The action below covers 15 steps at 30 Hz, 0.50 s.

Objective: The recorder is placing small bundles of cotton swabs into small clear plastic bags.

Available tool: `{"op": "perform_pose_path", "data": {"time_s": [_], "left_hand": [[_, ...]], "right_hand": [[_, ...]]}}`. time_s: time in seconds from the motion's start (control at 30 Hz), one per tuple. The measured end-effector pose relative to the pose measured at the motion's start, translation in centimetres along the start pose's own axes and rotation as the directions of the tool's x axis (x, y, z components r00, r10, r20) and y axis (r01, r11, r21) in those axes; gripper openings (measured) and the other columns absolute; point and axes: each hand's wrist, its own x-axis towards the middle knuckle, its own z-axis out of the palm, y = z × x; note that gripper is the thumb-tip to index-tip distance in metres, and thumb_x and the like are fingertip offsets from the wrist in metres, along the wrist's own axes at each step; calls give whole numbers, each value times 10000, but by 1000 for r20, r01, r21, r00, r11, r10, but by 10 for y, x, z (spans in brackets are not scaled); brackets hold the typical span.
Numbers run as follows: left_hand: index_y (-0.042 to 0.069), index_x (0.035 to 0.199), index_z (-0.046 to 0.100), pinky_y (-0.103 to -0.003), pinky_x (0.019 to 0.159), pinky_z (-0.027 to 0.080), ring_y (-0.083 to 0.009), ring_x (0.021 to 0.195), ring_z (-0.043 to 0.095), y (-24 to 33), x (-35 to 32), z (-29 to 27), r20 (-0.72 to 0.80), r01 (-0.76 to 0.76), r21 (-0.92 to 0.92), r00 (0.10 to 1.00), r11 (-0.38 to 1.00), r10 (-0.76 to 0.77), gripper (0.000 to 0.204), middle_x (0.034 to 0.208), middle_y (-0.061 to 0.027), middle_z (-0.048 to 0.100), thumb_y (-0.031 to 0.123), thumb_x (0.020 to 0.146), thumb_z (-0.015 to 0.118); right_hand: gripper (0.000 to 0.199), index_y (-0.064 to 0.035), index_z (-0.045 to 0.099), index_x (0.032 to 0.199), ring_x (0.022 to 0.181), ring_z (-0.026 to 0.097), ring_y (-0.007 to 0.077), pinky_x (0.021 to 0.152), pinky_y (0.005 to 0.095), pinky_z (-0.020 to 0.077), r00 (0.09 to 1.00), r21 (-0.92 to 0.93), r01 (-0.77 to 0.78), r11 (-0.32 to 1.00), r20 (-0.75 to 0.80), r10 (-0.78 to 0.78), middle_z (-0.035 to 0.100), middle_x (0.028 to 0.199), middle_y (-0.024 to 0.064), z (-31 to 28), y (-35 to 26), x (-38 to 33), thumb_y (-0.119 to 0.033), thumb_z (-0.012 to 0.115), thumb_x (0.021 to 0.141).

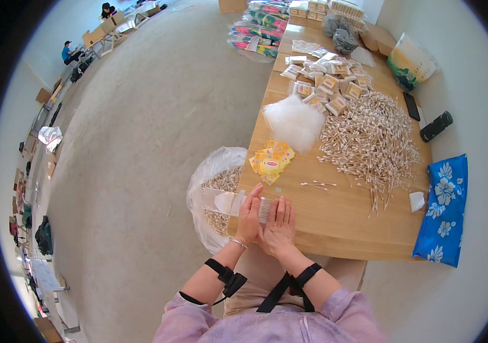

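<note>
A small flat bundle of cotton swabs (265,210) lies at the table's near left corner, pressed between my two hands. My left hand (248,219) stands on edge along its left side, fingers straight and close together. On the other side, my right hand (279,226) lies with its fingers stretched forward, against the bundle. Whether a clear bag encloses the swabs I cannot tell. Just beyond the fingertips is a pile of yellow printed cards (271,161). A few loose swabs (319,184) rest to the right.
A large heap of cotton swabs (369,143) covers the table's middle right. Clear bags (295,123) and filled packets (329,83) lie farther back. A plastic-lined container of swabs (216,220) stands left of the table. A blue floral pouch (443,211) and a black bottle (436,126) sit along the right wall.
</note>
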Motion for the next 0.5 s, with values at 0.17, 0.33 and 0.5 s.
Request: {"op": "perform_pose_path", "data": {"time_s": [0.17,0.33,0.5], "left_hand": [[-56,1376,351,-324,1137,221,-215,1351,317,6,1,-4,104,52,7,993,999,-52,475,1428,-155,380,259,1020,357],[-62,1367,357,-329,1138,225,-225,1352,319,9,3,-7,83,120,-153,991,981,-108,460,1426,-164,379,245,1024,339],[-71,1358,363,-335,1136,233,-234,1349,329,18,1,-6,55,136,-141,990,981,-130,455,1417,-168,392,239,1026,328]], "right_hand": [[868,107,142,1414,1413,36,408,1151,481,29,1000,14,-6,1000,-26,6,123,1491,266,3,0,-1,-435,497,837],[872,117,152,1404,1412,15,426,1146,497,19,995,11,56,998,-85,-54,107,1492,288,11,-4,-1,-416,525,823],[863,128,151,1399,1409,19,435,1144,507,14,997,38,27,999,-71,-24,101,1488,299,10,-8,1,-410,516,830]]}}
